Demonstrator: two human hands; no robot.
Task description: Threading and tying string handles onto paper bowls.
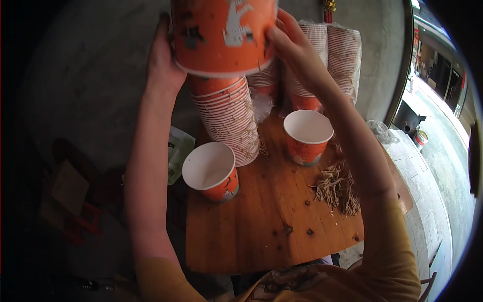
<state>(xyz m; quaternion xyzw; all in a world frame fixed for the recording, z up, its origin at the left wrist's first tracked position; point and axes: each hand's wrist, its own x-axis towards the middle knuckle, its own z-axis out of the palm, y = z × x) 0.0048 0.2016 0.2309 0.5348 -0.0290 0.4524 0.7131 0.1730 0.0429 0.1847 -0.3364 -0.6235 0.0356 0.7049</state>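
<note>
An orange paper bucket (216,43) with a white rim is held high, close to the view, with its rim facing down. My left hand (166,63) presses its left side, and my right hand (294,45) grips its right side. Below it rises a tall stack of similar upside-down buckets (224,118), with strands of twine caught between the rims. The held bucket overlaps the top of this stack in view; whether they touch I cannot tell. Two single buckets stand mouth up on the wooden table: one at left (224,191), one at right (308,152).
A bundle of tan twine (338,189) lies on the table (261,231) near my right forearm. Plastic-wrapped bucket stacks (344,60) stand at the back by the grey wall (380,75). A pale green container (181,151) sits left of the table. An open doorway is at right.
</note>
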